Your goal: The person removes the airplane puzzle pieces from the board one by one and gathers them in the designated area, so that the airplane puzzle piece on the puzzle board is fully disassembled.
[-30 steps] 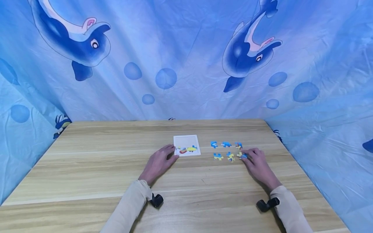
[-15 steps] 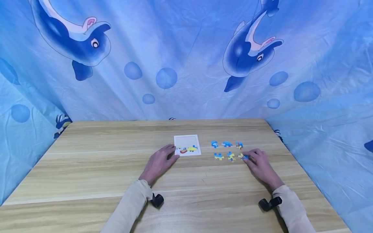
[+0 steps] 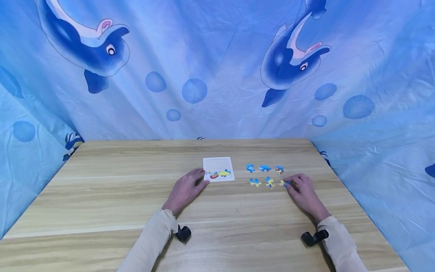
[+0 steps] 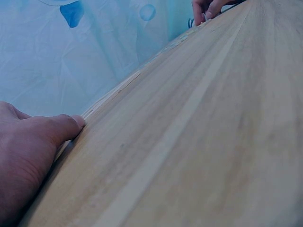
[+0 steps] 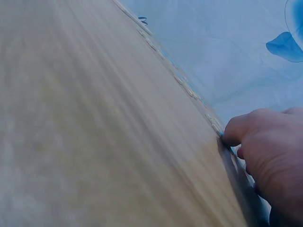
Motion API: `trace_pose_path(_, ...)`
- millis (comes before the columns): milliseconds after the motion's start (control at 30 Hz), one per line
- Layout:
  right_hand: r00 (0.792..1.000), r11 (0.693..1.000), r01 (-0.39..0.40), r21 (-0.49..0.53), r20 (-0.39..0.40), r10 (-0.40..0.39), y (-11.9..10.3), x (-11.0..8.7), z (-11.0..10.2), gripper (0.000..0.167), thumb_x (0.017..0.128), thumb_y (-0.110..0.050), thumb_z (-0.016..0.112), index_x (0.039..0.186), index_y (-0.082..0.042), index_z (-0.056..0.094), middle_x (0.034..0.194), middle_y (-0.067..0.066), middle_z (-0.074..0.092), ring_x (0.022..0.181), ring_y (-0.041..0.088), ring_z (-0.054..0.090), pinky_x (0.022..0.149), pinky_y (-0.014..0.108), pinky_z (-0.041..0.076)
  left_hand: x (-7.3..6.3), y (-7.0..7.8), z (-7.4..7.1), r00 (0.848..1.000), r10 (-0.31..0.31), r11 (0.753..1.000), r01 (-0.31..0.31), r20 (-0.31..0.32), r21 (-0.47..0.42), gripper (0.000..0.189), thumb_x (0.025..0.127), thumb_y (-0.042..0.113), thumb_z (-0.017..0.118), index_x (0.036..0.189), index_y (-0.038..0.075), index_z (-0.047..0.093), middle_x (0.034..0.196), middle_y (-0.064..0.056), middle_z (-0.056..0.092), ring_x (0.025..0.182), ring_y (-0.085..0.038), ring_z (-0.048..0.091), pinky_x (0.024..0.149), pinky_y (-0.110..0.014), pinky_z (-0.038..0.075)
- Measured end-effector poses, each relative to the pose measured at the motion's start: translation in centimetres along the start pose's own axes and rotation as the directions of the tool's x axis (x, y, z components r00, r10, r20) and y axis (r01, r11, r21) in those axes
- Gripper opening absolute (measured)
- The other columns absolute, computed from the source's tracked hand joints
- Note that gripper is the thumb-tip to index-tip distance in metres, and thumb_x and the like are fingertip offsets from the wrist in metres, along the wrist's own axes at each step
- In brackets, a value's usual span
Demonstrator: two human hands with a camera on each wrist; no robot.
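Observation:
In the head view, a square white puzzle tray point(image 3: 217, 164) lies mid-table, with yellow, red and blue pieces along its near side. My left hand point(image 3: 185, 190) rests at the tray's near left corner, fingers on its left edge and thumb at the corner. To the right, my right hand point(image 3: 304, 195) pinches the right side of a yellow and blue puzzle piece point(image 3: 282, 183) between thumb and forefinger, low at the tabletop. The fingertips partly cover this piece. In the left wrist view, the left thumb point(image 4: 66, 126) lies nearly straight against the thin edge.
Two rows of loose puzzle pieces lie right of the tray, among them a blue piece point(image 3: 264, 168) in the far row and a yellow and blue one point(image 3: 255, 183) in the near row. A blue dolphin-print curtain point(image 3: 217, 75) hangs behind the wooden table point(image 3: 234, 234).
My right hand has shifted slightly right, and the pinched puzzle piece has slid right with it, away from its neighbours. My left hand and the tray have stayed in place.

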State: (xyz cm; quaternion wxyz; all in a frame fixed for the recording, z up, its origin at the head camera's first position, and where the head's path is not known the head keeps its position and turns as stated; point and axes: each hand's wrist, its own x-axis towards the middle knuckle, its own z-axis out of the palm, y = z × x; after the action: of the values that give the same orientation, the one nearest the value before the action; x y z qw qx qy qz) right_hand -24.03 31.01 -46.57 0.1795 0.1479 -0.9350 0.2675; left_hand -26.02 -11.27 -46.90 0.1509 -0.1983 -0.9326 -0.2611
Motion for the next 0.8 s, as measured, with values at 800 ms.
trace_pose_path(800,0.999,0.997,-0.042,0.072,-0.027,0.044,-1.7,0.6,-0.1,0.030,0.094,-0.010,0.061,0.121,0.003,0.057,0.108,0.019,0.056,0.105,0.034,0.047,0.086,0.050,0.040,-0.1,0.0,0.1,1.000,-0.011,1.000,0.011,0.003,-0.006,0.047,0.092,0.041,0.063,0.126,0.009,0.065,0.135,-0.008,0.057,0.127,-0.026,0.051,0.102,-0.045,0.044)
